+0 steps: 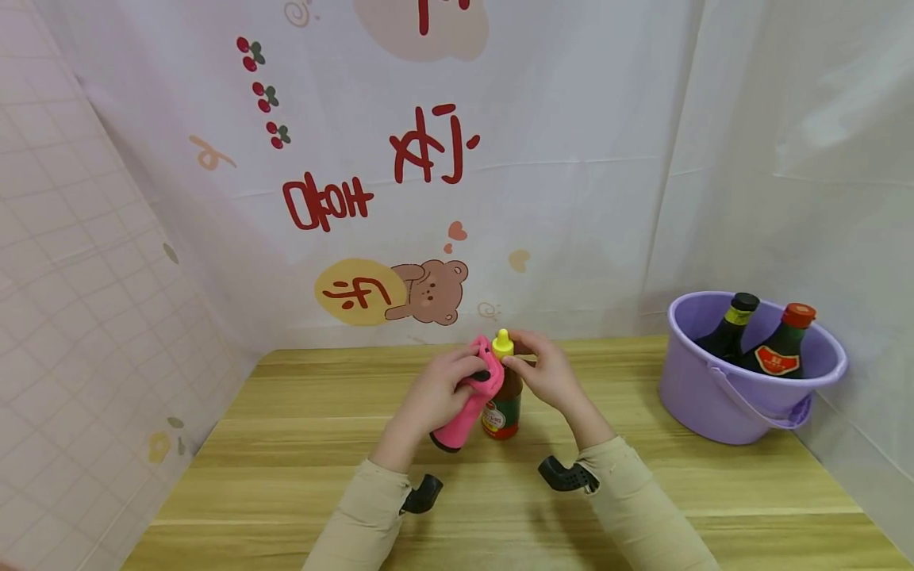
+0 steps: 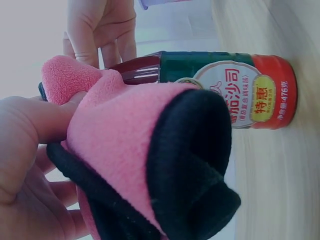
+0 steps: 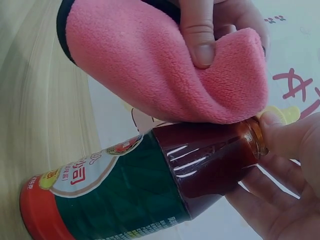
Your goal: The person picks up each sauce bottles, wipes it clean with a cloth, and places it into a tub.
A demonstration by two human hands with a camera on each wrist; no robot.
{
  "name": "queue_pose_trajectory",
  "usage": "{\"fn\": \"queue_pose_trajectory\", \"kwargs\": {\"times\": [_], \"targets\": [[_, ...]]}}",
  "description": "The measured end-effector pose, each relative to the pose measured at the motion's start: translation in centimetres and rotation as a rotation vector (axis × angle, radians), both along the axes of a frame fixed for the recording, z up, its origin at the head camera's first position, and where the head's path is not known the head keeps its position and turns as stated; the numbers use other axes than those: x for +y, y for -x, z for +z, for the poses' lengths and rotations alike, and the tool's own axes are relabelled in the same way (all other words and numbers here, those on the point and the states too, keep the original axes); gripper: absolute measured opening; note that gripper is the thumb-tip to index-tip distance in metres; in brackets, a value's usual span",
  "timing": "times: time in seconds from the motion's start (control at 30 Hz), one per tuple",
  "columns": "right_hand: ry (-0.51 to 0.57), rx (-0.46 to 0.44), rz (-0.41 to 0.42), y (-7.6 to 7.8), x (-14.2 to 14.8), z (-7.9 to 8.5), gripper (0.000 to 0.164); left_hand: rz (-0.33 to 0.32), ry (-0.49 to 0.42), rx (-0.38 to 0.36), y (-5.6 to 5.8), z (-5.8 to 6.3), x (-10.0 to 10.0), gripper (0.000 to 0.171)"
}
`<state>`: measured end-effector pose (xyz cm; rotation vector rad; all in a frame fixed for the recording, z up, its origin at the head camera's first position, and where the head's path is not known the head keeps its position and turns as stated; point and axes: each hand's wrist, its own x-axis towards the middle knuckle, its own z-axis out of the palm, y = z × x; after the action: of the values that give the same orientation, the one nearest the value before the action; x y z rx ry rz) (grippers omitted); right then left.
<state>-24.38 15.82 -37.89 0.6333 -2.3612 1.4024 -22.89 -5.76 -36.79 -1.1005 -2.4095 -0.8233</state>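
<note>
A ketchup bottle with a green and red label and a yellow nozzle cap stands upright on the wooden table. My right hand holds it at the top, thumb and fingers around the cap and neck. In the right wrist view the thumb lies at the base of the cap. My left hand grips a folded pink cloth with black edging. That cloth lies against the bottle's shoulder and neck, the left thumb pressing into it. Its lower end hangs beside the bottle in the left wrist view.
At the right of the table stands a purple bucket holding a dark bottle with a black cap and another with a red cap. A printed white curtain rises behind the table's back edge.
</note>
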Motion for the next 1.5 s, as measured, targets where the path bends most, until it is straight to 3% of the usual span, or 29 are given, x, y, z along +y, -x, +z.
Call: {"fn": "queue_pose_trajectory", "kwargs": {"times": [0.13,0.37,1.1,1.5], "targets": [[-0.002,-0.001,-0.001,0.1,0.0,0.0,0.039,0.009,0.009,0.014,0.0,-0.5,0.0,0.032],[-0.002,-0.004,-0.007,0.0,-0.1,-0.1,0.039,0.062,0.050,-0.035,-0.4,-1.4,-0.1,0.035],[-0.013,0.002,-0.022,0.0,-0.1,-0.1,0.041,0.083,0.053,-0.016,-0.8,-4.2,-0.7,0.035],[-0.023,0.004,-0.029,0.0,-0.1,-0.1,0.040,0.093,0.137,-0.013,-0.8,-5.6,-0.9,0.033]]}}
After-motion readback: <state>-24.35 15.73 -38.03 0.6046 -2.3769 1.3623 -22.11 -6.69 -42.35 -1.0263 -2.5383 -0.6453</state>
